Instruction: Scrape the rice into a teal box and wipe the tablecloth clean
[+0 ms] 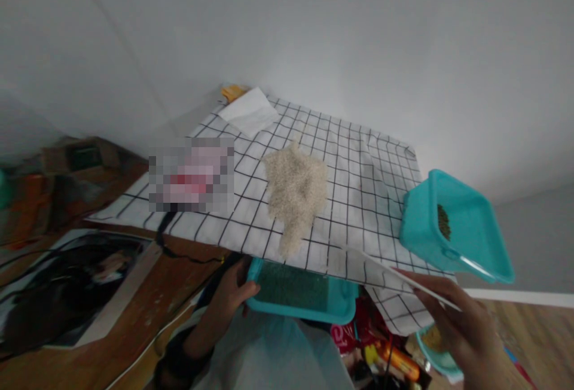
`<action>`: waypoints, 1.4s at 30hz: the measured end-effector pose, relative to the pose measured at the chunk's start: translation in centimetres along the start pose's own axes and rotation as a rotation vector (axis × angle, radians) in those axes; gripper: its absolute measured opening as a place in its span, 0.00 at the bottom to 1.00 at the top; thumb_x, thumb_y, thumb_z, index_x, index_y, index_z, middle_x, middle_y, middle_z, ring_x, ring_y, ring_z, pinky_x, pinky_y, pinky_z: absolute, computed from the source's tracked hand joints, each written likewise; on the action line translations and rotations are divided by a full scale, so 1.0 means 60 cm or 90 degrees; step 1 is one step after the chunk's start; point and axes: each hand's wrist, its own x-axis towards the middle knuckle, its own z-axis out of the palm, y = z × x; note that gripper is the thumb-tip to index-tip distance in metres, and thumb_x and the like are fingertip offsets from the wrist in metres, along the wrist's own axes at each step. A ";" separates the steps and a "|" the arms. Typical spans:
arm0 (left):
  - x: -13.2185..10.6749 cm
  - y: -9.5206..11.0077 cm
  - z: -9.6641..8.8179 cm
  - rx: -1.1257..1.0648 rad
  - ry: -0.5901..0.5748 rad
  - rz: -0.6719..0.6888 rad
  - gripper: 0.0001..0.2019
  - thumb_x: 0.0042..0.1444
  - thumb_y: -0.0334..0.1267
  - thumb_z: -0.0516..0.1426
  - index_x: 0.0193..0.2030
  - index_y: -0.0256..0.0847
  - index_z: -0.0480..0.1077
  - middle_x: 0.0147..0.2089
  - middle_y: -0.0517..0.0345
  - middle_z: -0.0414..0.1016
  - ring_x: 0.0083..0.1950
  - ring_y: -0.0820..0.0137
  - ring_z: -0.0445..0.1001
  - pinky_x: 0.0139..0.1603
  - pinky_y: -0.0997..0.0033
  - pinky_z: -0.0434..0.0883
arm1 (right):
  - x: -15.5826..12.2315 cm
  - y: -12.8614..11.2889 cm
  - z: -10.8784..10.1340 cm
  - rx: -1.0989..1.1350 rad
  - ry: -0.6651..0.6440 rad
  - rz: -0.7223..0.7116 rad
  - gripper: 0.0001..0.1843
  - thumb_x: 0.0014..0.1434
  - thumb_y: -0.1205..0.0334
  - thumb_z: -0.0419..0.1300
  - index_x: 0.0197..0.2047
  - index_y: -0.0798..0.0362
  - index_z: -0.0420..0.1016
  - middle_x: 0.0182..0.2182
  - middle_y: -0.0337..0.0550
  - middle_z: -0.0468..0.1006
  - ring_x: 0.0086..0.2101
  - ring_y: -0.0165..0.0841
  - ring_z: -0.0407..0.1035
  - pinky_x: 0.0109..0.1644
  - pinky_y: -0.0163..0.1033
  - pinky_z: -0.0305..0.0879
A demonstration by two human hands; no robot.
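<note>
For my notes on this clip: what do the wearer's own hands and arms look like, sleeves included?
Both hands are bare, with no gloves. The left hand has a dark sleeve ending partway along the forearm, leaving the wrist uncovered. No sleeve shows by the right hand before the picture's edge. Blur hides any finer markings.

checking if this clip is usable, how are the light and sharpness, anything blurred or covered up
Head view: dim, soft light, with the wall paler above the checked cloth; head view: the right hand and the thin white piece it holds look soft-edged; head view: coarse pixel blocks hide detail on the cloth's left side.
</note>
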 end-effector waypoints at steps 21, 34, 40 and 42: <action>0.011 -0.007 0.012 0.028 -0.034 -0.061 0.12 0.61 0.42 0.57 0.47 0.36 0.71 0.40 0.58 0.75 0.33 0.72 0.75 0.31 0.70 0.75 | -0.003 0.030 -0.017 0.079 -0.117 -0.128 0.14 0.63 0.67 0.56 0.49 0.46 0.75 0.46 0.44 0.82 0.45 0.40 0.78 0.47 0.38 0.76; 0.021 -0.026 -0.008 0.021 -0.003 -0.014 0.11 0.58 0.43 0.59 0.40 0.37 0.70 0.30 0.64 0.70 0.24 0.77 0.67 0.20 0.77 0.66 | 0.049 0.021 0.029 -0.054 0.092 0.020 0.09 0.63 0.59 0.58 0.43 0.49 0.77 0.35 0.42 0.83 0.35 0.38 0.78 0.36 0.36 0.74; 0.011 -0.009 -0.020 0.013 0.024 0.034 0.10 0.41 0.39 0.60 0.32 0.40 0.67 0.23 0.67 0.66 0.21 0.75 0.64 0.16 0.77 0.62 | 0.107 0.019 0.062 -0.109 0.130 0.013 0.12 0.63 0.54 0.56 0.40 0.51 0.76 0.30 0.41 0.81 0.29 0.35 0.75 0.31 0.34 0.70; 0.008 -0.009 -0.023 0.009 0.035 0.046 0.10 0.42 0.38 0.59 0.33 0.40 0.67 0.24 0.67 0.66 0.21 0.75 0.64 0.16 0.77 0.61 | 0.108 0.012 0.064 -0.083 0.071 -0.021 0.10 0.64 0.56 0.55 0.42 0.51 0.76 0.32 0.42 0.81 0.31 0.35 0.76 0.33 0.34 0.71</action>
